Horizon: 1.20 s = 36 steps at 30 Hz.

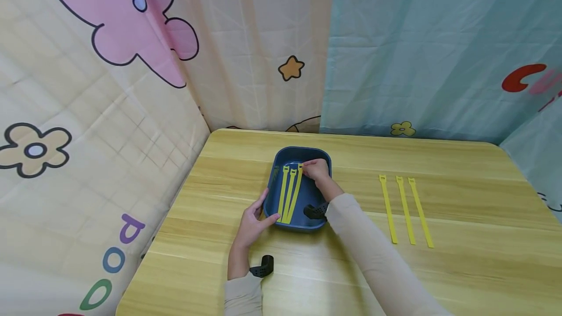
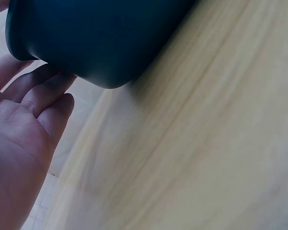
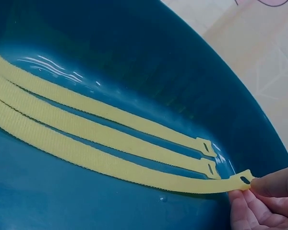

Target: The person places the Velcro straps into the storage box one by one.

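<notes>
A dark blue rectangular tub (image 1: 303,228) sits on the table with three yellow hook-and-loop cable ties inside, side by side lengthwise. My right hand (image 1: 317,169) reaches into the tub and pinches the slotted head of the rightmost cable tie (image 3: 182,184) between thumb and fingers. The middle cable tie (image 3: 134,151) and the left cable tie (image 3: 110,112) lie on the tub's floor. At the tub's near left corner, my left hand (image 1: 252,226) grips the rim, thumb over the near edge and fingers along the outer side wall.
Three more yellow cable ties (image 1: 406,211) lie spaced apart on the wooden table (image 1: 478,208), right of the tub. Printed curtains (image 1: 263,23) hang behind and to the left of the table. Each wrist wears a black camera strap (image 1: 262,268).
</notes>
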{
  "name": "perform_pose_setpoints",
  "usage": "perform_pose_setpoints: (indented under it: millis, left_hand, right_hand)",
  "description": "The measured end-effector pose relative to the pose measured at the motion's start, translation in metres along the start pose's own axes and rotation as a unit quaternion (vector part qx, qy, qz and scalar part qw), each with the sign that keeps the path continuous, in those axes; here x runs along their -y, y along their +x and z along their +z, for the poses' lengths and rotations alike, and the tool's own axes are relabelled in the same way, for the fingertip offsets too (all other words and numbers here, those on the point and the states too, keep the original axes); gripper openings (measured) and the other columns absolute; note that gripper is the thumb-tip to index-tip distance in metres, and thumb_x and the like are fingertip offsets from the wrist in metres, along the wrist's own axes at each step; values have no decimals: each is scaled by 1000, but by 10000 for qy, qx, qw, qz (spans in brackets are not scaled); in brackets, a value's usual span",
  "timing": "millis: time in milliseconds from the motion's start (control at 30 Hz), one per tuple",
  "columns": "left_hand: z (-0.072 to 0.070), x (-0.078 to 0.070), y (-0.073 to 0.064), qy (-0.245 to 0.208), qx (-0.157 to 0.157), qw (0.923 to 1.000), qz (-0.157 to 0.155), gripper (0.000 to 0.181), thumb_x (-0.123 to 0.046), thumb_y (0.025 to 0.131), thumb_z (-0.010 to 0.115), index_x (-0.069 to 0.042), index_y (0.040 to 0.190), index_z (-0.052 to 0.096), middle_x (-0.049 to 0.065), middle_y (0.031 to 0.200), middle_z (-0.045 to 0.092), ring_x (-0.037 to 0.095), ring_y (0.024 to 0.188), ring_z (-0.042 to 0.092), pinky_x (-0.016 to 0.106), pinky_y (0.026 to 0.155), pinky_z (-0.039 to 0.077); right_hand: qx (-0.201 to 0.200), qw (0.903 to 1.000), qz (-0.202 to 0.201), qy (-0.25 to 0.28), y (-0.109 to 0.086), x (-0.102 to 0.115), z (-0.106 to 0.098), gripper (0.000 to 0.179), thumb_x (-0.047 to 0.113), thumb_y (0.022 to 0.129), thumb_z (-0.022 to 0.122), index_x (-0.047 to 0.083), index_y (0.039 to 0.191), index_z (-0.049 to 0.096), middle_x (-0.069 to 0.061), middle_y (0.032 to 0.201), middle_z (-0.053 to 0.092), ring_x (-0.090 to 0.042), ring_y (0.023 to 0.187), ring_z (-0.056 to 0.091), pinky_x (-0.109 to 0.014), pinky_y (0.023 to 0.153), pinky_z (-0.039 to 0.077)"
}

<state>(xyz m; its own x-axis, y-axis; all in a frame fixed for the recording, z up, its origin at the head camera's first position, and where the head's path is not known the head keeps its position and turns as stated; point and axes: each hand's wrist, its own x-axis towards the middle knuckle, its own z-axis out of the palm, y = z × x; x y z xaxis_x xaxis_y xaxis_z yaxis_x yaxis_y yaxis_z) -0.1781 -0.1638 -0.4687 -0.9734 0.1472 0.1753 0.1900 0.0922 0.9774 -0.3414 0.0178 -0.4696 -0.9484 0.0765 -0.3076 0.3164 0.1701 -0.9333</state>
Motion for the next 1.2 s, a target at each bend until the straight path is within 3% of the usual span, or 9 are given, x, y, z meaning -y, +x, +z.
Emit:
perform_pose_setpoints:
  millis: [500, 900, 1200]
  left_hand:
    - [0, 2, 1, -71, -19, 10000, -32, 71, 2, 81, 66, 7, 140, 27, 18, 146, 23, 26, 134, 19, 38, 107, 18]
    - [1, 3, 1, -90, -26, 9999, -39, 70, 3, 81, 66, 7, 140, 27, 18, 146, 24, 26, 134, 20, 37, 107, 19]
    - [0, 3, 1, -82, -59, 9999, -71, 70, 2, 81, 66, 7, 140, 27, 17, 146, 23, 26, 134, 20, 36, 107, 19]
  right_hand:
    - [-209, 9980, -103, -584, 1, 0, 0, 15, 3, 86, 60, -5, 96, 68, -14, 91, 63, -19, 76, 59, -31, 76, 51]
    - [-389, 9915, -459, -1150, -4, 0, -2, 16, 6, 87, 59, -4, 96, 69, -16, 103, 62, -27, 92, 57, -37, 79, 49]
    - [-532, 9732, -1502, -1660, -7, -1, 2, 20, 7, 89, 57, -3, 102, 68, -15, 101, 65, -25, 91, 59, -36, 79, 50]
